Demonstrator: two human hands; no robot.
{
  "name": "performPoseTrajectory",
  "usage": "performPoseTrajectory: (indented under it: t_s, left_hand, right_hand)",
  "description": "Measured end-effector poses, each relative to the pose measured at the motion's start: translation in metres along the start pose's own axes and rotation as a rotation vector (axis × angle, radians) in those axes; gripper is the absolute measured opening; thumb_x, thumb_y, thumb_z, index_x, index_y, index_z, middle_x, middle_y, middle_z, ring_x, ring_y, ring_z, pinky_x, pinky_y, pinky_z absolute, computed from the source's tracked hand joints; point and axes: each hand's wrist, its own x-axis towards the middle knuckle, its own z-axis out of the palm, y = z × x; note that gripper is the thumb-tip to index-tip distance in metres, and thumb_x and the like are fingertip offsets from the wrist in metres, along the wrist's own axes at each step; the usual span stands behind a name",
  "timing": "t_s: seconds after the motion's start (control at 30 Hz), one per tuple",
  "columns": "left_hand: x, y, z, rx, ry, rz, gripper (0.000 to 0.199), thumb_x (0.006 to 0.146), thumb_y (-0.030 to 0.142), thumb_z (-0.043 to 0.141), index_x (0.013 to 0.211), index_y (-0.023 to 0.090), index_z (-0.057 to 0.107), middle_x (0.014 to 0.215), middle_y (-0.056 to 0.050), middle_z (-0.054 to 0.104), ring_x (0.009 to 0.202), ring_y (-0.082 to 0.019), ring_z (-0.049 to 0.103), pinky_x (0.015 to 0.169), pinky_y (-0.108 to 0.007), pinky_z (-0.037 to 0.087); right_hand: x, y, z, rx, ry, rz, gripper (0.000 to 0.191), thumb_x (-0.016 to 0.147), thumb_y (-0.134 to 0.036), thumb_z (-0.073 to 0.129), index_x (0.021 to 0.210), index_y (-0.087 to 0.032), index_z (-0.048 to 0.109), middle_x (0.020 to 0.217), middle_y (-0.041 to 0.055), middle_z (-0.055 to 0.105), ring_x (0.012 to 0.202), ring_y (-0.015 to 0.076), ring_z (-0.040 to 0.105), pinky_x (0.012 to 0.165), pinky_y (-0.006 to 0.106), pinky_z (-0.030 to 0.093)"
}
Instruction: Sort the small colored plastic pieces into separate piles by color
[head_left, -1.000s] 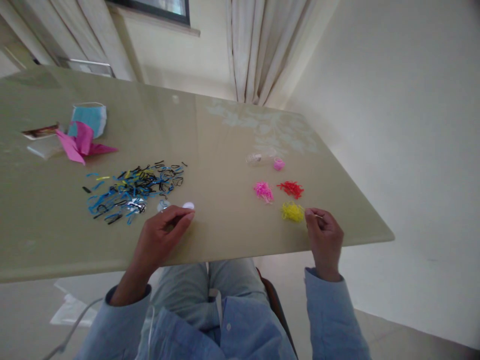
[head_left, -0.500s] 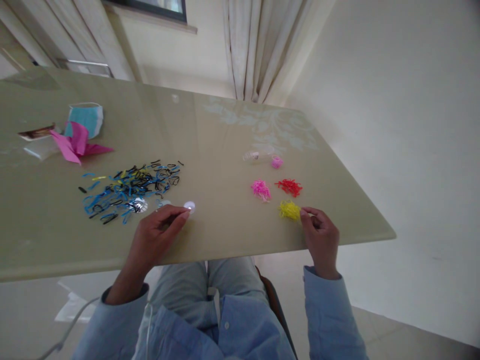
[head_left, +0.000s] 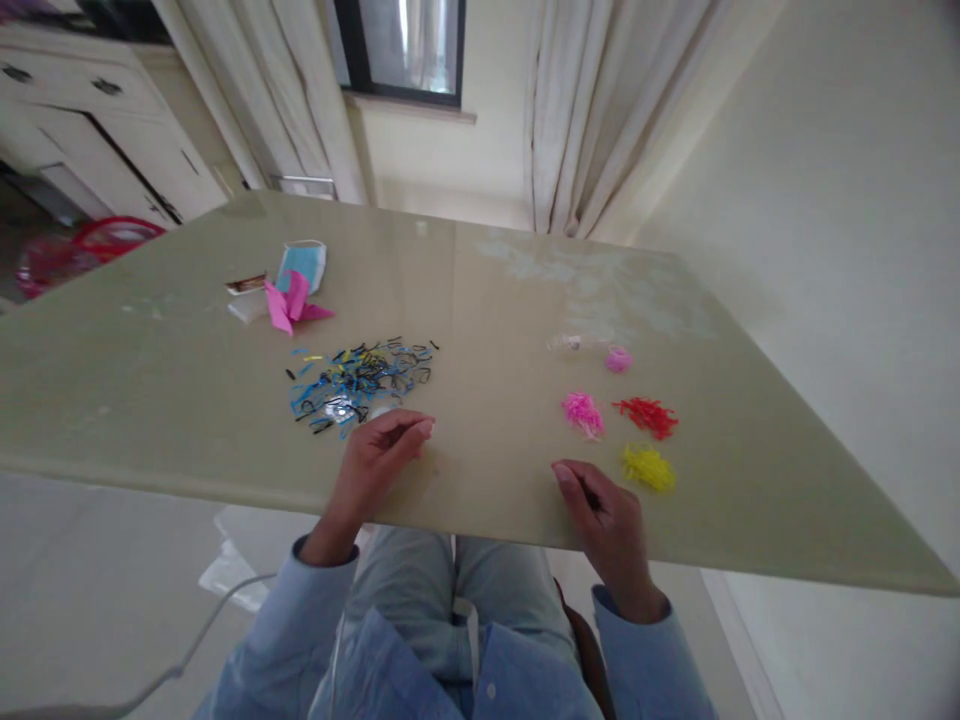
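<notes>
Across the near part of a glossy olive-beige table (head_left: 487,490), as seen in the head view: 2 bare hands, well apart from each other. With left hand (head_left: 375,465), thumb and finger brought together in a pinch, close beside the loose mixed heap of thin black, blue and yellow bands (head_left: 367,375). With right hand (head_left: 615,515), fingers curled and the thumb against the index finger, to the near left of the small yellow pile of thin strips (head_left: 649,467). Not possible to tell if between the fingertips of either hand is some tiny piece.

From left hand, the mixed heap forward and to the left, its long axis running from near left to far right; left hand clearly nearer to it. From right hand, the fluffy pink pile (head_left: 583,415) forward, the yellow pile to the forward right, and the bright red pile (head_left: 649,416) behind the yellow. For all 3 piles, right hand nearer.

Beyond them, a clear plastic tube (head_left: 574,343) and a round pink bundle (head_left: 618,360). On the far left part, a light blue face mask (head_left: 300,268) next to a folded pink paper piece (head_left: 292,303). Behind the table, pale curtains (head_left: 577,120), a dark-framed window (head_left: 409,45) and a white cabinet (head_left: 112,130).
</notes>
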Motion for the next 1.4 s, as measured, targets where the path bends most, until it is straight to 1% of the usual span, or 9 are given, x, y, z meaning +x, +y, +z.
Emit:
performPoseTrajectory:
  t_s: [0.07,0.17,0.33,0.47,0.57,0.7,0.9,1.1,1.4]
  left_hand:
    - [0.005,0.001,-0.009,0.003,0.064,0.006,0.028,0.080,0.043,0.067,0.084,0.017,0.075,0.066,-0.001,0.068,0.057,-0.013,0.059,0.056,-0.024,0.049]
    - [0.018,0.000,-0.030,0.133,0.196,0.025,0.030,0.082,0.043,0.063,0.089,0.016,0.075,0.074,-0.003,0.071,0.063,-0.014,0.062,0.061,-0.025,0.049]
    - [0.050,-0.007,-0.077,0.614,0.387,0.042,0.031,0.085,0.033,0.055,0.100,0.014,0.075,0.093,-0.010,0.074,0.075,-0.020,0.066,0.073,-0.032,0.052]
    - [0.076,-0.013,-0.107,0.970,0.402,-0.038,0.038,0.085,0.018,0.048,0.113,0.014,0.073,0.106,-0.017,0.073,0.093,-0.028,0.068,0.084,-0.037,0.052]
    - [0.092,-0.020,-0.120,1.068,0.275,-0.133,0.040,0.083,0.013,0.047,0.112,0.013,0.075,0.109,-0.019,0.073,0.100,-0.030,0.068,0.088,-0.038,0.052]
    - [0.105,-0.029,-0.128,1.071,0.176,-0.169,0.036,0.085,0.016,0.048,0.103,0.015,0.078,0.106,-0.017,0.076,0.101,-0.031,0.069,0.089,-0.039,0.052]
    - [0.110,-0.031,-0.130,1.077,0.133,-0.172,0.037,0.088,0.019,0.048,0.111,0.017,0.077,0.117,-0.014,0.074,0.109,-0.028,0.068,0.095,-0.037,0.051]
    - [0.112,-0.028,-0.133,1.098,0.101,-0.163,0.032,0.085,0.022,0.050,0.099,0.016,0.078,0.108,-0.015,0.075,0.103,-0.030,0.069,0.092,-0.038,0.052]
    - [0.109,-0.030,-0.133,1.091,0.059,-0.121,0.029,0.085,0.017,0.045,0.092,0.010,0.073,0.100,-0.020,0.072,0.099,-0.030,0.067,0.090,-0.040,0.050]
  right_hand:
    - [0.004,0.001,0.002,-0.022,-0.007,-0.009,0.032,0.094,-0.045,0.055,0.087,-0.022,0.075,0.076,0.0041,0.076,0.063,0.0181,0.070,0.060,0.025,0.053]
    - [0.005,0.004,-0.001,-0.036,0.013,-0.016,0.033,0.092,-0.048,0.056,0.083,-0.022,0.075,0.072,0.0032,0.076,0.060,0.0181,0.070,0.056,0.024,0.054]
    - [0.003,0.006,-0.002,-0.072,0.011,-0.074,0.033,0.091,-0.049,0.057,0.083,-0.023,0.076,0.073,0.0032,0.077,0.060,0.0190,0.072,0.055,0.023,0.056]
    - [0.003,0.008,0.000,-0.125,0.027,-0.104,0.035,0.091,-0.051,0.056,0.082,-0.023,0.076,0.076,0.0038,0.078,0.062,0.0199,0.074,0.057,0.023,0.058]
    - [0.003,0.012,0.000,-0.161,0.022,-0.121,0.036,0.090,-0.052,0.057,0.083,-0.023,0.077,0.076,0.0044,0.078,0.063,0.0206,0.074,0.057,0.023,0.058]
    - [0.003,0.015,0.000,-0.194,0.024,-0.143,0.036,0.091,-0.052,0.057,0.086,-0.023,0.078,0.080,0.0048,0.079,0.067,0.0210,0.076,0.059,0.022,0.059]
    - [0.004,0.017,0.000,-0.282,0.008,-0.164,0.044,0.094,-0.054,0.053,0.086,-0.019,0.078,0.080,0.0053,0.079,0.065,0.0185,0.075,0.058,0.019,0.057]
    - [0.002,0.022,0.000,-0.328,-0.018,-0.188,0.042,0.095,-0.052,0.053,0.090,-0.019,0.077,0.083,0.0052,0.079,0.068,0.0183,0.076,0.062,0.019,0.057]
    - [0.002,0.014,0.002,-0.360,-0.003,-0.200,0.047,0.096,-0.056,0.049,0.088,-0.020,0.077,0.079,0.0040,0.079,0.065,0.0185,0.076,0.057,0.020,0.056]
